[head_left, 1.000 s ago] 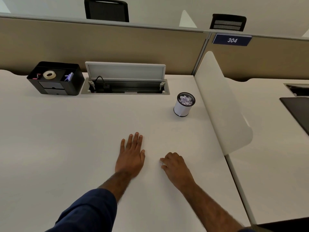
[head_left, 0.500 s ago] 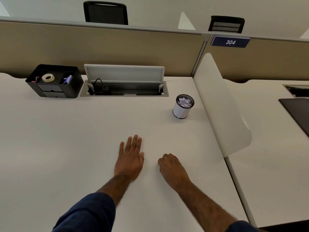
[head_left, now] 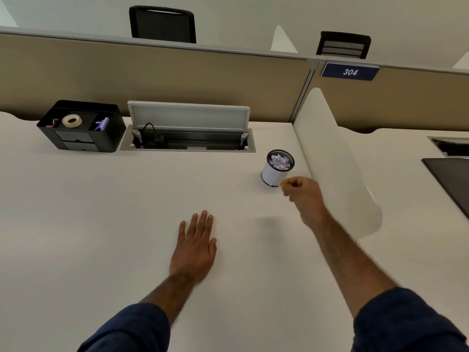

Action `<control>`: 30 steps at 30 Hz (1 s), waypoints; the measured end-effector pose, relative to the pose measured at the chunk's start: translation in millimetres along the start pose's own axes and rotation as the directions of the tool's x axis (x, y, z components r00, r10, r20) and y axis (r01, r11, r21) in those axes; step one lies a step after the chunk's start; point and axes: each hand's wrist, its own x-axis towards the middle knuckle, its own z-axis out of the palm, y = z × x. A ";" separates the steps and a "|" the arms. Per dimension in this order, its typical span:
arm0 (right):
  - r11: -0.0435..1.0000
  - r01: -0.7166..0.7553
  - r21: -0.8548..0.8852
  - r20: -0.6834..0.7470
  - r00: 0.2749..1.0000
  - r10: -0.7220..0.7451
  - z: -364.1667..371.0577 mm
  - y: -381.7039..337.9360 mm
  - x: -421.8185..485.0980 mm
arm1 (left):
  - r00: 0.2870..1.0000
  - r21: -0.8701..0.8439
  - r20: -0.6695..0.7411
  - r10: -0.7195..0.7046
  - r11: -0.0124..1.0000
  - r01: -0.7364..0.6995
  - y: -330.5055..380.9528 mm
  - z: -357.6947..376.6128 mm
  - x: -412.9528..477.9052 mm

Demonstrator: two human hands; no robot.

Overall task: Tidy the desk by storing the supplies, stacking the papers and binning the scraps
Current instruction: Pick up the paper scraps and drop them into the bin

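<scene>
Small white bin (head_left: 273, 174), upright on the desk (head_left: 101, 212), holding crumpled lilac paper scraps (head_left: 280, 161). Right hand (head_left: 303, 194): raised just beside the bin's near right side, fingers curled tight; whether they pinch a scrap cannot be told. Left hand (head_left: 194, 247): nearer the viewer and left of the bin, flat on the desk, fingers straight. Far left of the bin: black organiser (head_left: 101, 138) holding a tape roll (head_left: 72, 120).

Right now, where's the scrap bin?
Head view, right of centre: the scrap bin stands on the desk beside the white divider, just beyond the right hand.
</scene>
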 end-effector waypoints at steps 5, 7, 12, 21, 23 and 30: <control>0.976 0.100 -0.195 -0.079 0.990 -0.117 -2.8 -37.3 69.4 | 1.000 -0.009 -0.027 0.006 1.000 -0.006 -1.4 4.0 -1.5; 0.947 0.111 -0.301 -0.063 0.989 -0.136 0.9 -42.8 86.1 | 0.999 -0.016 -0.048 0.004 1.000 -0.005 -1.2 4.2 -1.1; 0.833 0.177 -0.524 -0.001 0.978 -0.209 4.8 -46.4 108.3 | 0.998 -0.014 -0.062 -0.002 1.000 0.001 -0.9 5.0 0.2; 0.806 0.190 -0.561 -0.041 0.966 -0.256 4.2 -39.2 110.8 | 0.999 -0.011 -0.054 -0.003 1.000 0.002 -2.7 7.1 0.6; 0.816 0.190 -0.546 -0.040 0.967 -0.253 1.7 -38.5 111.1 | 0.998 -0.010 -0.060 -0.001 1.000 0.000 -2.3 6.8 1.1; 0.803 0.218 -0.554 -0.066 0.950 -0.304 -0.2 -32.0 77.3 | 1.000 0.007 -0.026 -0.011 1.000 0.011 -1.5 3.6 3.3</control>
